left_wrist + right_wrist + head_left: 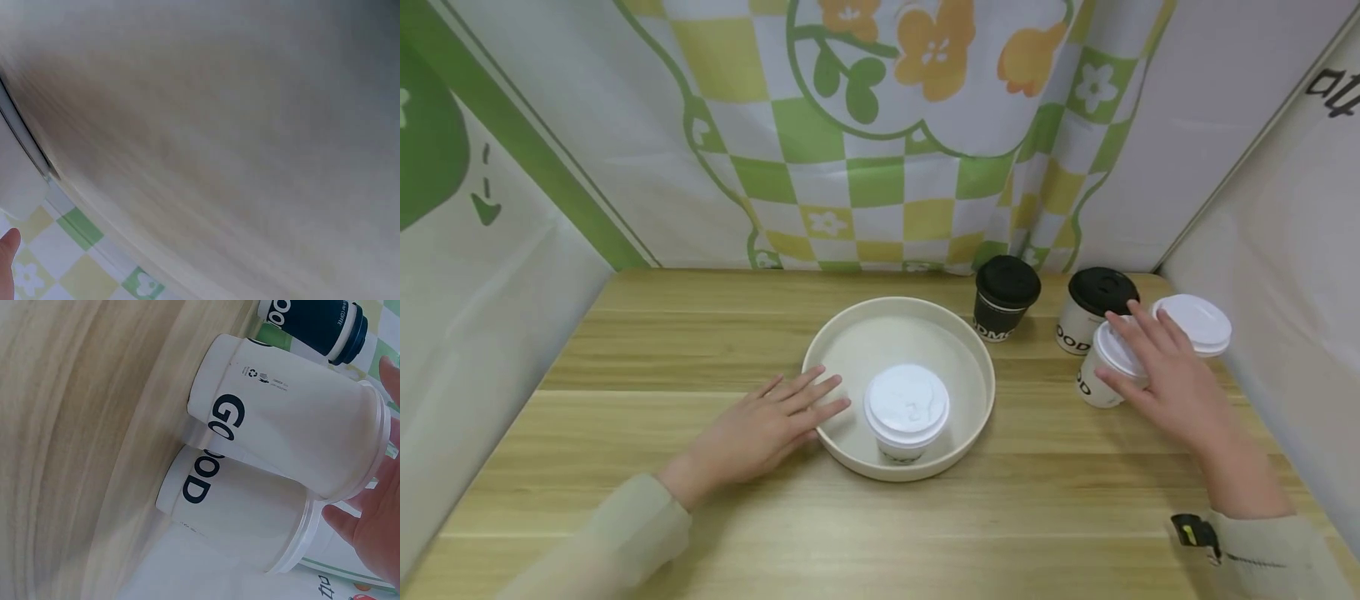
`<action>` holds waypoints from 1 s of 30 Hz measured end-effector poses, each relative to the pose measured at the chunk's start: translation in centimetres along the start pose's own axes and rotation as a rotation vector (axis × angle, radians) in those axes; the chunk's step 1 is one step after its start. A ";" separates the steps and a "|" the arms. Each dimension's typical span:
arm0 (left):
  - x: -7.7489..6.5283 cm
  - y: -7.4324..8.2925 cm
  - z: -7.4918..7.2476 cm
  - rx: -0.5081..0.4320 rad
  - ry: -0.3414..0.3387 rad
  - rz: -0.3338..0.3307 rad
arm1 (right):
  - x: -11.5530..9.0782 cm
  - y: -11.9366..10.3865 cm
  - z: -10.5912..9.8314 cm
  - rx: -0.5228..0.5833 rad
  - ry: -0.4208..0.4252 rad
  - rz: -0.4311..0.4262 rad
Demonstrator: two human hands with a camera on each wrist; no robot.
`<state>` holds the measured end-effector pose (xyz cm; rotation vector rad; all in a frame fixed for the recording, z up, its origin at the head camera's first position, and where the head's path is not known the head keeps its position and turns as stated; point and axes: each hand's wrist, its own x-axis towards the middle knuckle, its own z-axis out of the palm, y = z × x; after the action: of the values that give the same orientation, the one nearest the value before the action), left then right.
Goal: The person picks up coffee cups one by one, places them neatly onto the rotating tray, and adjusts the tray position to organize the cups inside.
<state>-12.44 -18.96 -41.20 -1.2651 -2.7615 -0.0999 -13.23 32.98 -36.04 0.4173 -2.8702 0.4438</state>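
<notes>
My left hand point(760, 433) rests at the left rim of a round cream tray point(977, 333), its fingers spread over the edge. On the tray stands a white paper cup with a white lid point(907, 404). My right hand point(1176, 383) is over another white-lidded paper cup point(1097, 387), fingers stretched across its lid and thumb at the near side. Close by its fingertips stands a white cup with a black lid point(1078, 325). In the right wrist view, fingers show beside the lid of a "GOOD" cup point(287, 419). The left wrist view shows mostly blurred tabletop and one fingertip point(7, 256).
A dark cup with a black lid point(1002, 300) stands just past the tray's right rim. Behind my right hand is another white-lidded cup point(1198, 325), close to the right wall. A checkered floral curtain point(895, 183) closes off the back of the wooden table point(670, 350).
</notes>
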 end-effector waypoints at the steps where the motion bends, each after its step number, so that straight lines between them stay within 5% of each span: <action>1: 0.0 -0.2 -0.1 -0.004 -0.004 -0.003 | 0.0 0.0 0.0 0.004 0.002 -0.004; 10: -0.1 -1.0 -0.2 0.009 -0.008 0.005 | -0.1 0.2 0.6 -0.026 0.029 -0.032; 22: 0.4 1.9 -1.0 0.020 0.007 0.062 | 0.0 0.5 0.8 -0.049 0.062 -0.051; 30: 0.4 2.3 -0.4 0.068 0.021 0.067 | 0.2 0.6 1.2 -0.047 0.118 -0.099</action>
<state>-10.95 -17.21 -40.71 -1.3294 -2.6775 -0.0131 -13.76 33.13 -37.27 0.5047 -2.7264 0.3699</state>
